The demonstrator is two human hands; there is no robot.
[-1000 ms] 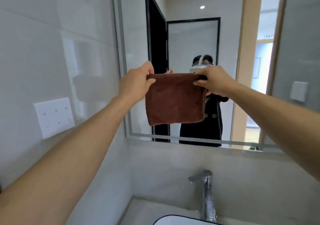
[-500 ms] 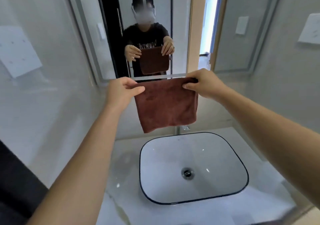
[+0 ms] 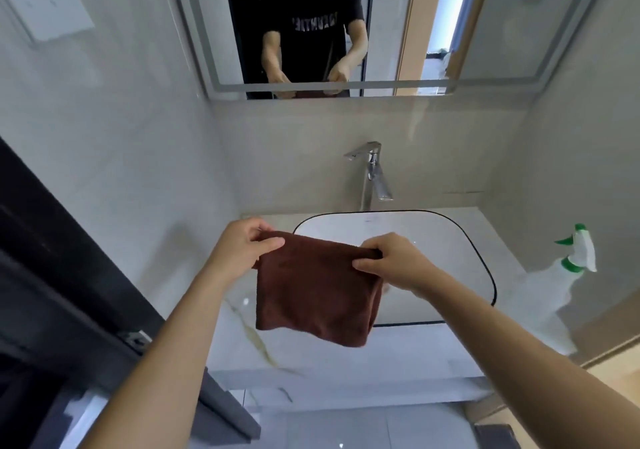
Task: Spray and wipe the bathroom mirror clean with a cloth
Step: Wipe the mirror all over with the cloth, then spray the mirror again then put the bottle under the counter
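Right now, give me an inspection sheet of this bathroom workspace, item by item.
Surface: white marble countertop holding a black-rimmed basin.
Job's things: brown cloth held folded over the basin; spray bottle standing on the counter's right end; mirror on the wall above.
Clutter: nothing seen.
Grippers: left hand and right hand each pinch a top corner of the cloth.
Cables: nothing seen.
Surroundings: chrome faucet behind the basin, grey tiled walls, dark door frame at left.
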